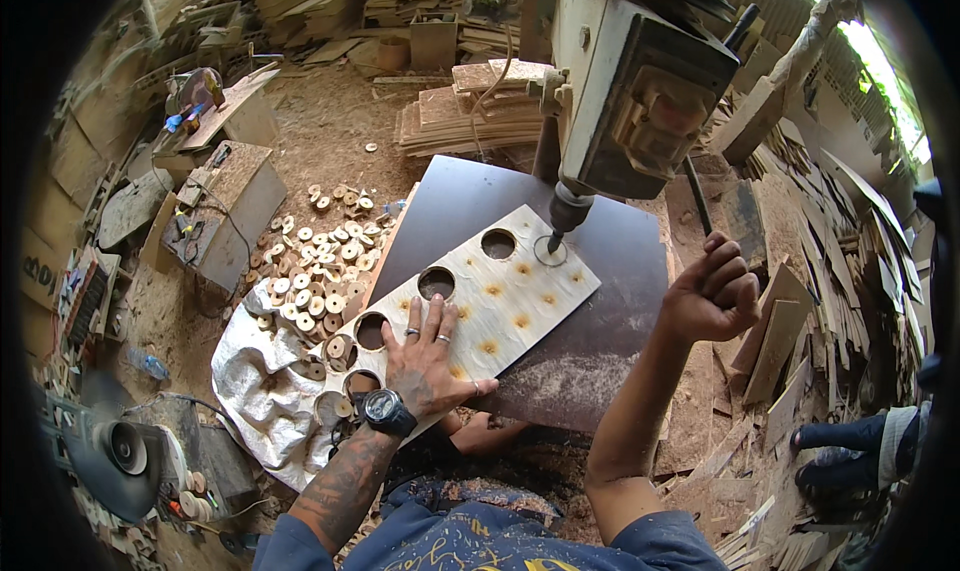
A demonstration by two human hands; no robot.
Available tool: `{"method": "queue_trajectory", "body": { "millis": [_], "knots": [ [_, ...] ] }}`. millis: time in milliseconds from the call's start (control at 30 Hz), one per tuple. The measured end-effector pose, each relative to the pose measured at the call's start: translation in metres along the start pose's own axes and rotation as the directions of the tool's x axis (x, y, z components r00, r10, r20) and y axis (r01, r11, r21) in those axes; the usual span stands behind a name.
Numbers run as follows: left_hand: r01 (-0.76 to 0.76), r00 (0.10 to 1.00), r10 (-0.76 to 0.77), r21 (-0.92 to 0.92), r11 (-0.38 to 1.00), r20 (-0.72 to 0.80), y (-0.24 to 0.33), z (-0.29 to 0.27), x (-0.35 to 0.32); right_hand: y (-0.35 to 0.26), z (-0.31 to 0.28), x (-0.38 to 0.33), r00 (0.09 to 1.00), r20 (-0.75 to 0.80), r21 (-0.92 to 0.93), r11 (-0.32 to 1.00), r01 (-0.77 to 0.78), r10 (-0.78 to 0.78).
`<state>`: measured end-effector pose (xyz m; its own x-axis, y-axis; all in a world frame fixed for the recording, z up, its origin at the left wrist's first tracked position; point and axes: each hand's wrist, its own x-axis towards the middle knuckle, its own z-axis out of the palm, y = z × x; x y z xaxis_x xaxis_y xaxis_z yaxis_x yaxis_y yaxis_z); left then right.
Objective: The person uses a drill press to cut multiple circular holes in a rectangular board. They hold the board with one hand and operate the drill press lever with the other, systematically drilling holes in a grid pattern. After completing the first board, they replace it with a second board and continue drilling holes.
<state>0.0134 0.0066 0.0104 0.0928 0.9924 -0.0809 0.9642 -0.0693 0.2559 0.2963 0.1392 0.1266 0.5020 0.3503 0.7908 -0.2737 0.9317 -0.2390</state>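
Observation:
My left hand (425, 356) lies flat with fingers spread on a pale plywood board (520, 291), near its lower left part. The board has several round holes cut through one long side and brown scorch-like spots. At its far end, the drill press chuck (570, 209) points down into a ring-shaped circle (549, 251) on the wood. Out to the right, my right hand (712, 291) is raised and closed at the end of the dark feed lever (697, 193). Under the board is a dark, smooth panel (450, 186) with sawdust near its front.
Many cut wooden discs (330, 261) are heaped to the left beside a white crumpled sack (255, 361). Stacked boards (430, 121) stand behind the panel. Wood offcuts (840, 261) lean along the right, where another person's legs (860, 446) show. A fan-like machine (120, 451) sits lower left.

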Motion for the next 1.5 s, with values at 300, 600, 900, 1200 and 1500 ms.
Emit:
{"method": "queue_trajectory", "body": {
  "millis": [300,600,900,1200,1500],
  "knots": [
    [-0.001,1.000,0.001,-0.034,0.999,-0.010,-0.002,0.007,0.002,-0.017,0.035,0.038,0.999,0.006,-0.004,1.000,-0.031,0.031],
    [-0.032,0.998,0.032,-0.002,0.999,0.046,-0.007,0.004,0.006,0.017,0.090,0.180,0.956,0.018,-0.341,0.900,-0.270,0.293],
    [0.225,0.966,-0.219,0.032,0.974,-0.136,-0.071,-0.013,0.001,0.118,0.105,0.269,0.853,-0.125,-0.575,0.664,-0.479,0.507],
    [0.472,0.870,-0.469,-0.015,0.881,-0.155,-0.067,-0.003,0.009,0.106,0.116,0.258,0.859,-0.177,-0.523,0.693,-0.496,0.481],
    [0.549,0.830,-0.550,-0.036,0.835,-0.098,-0.072,-0.028,0.090,0.104,0.114,0.262,0.851,-0.166,-0.530,0.683,-0.503,0.498]
  ]
}}
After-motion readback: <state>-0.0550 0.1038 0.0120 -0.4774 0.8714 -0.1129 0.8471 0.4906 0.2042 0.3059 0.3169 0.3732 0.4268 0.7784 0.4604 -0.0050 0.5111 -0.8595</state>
